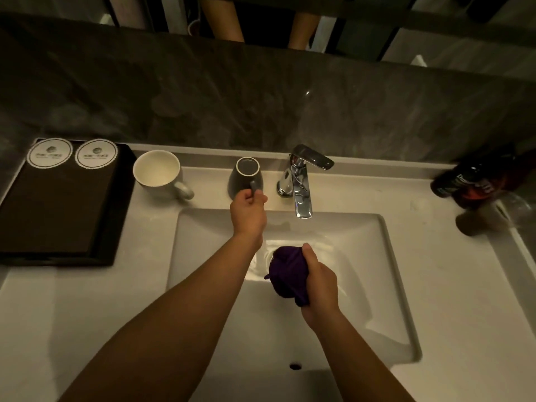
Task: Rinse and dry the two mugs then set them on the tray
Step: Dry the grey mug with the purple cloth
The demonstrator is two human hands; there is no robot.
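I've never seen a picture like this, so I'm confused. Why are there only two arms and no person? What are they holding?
The camera sits on the person's head and looks down, so you see only their arms, as if through their eyes. They stand at a sink. The left hand holds the handle of a dark mug that stands beside the tap. The right hand grips a bunched purple cloth over the sink. A white mug waits on the counter beside a dark tray.
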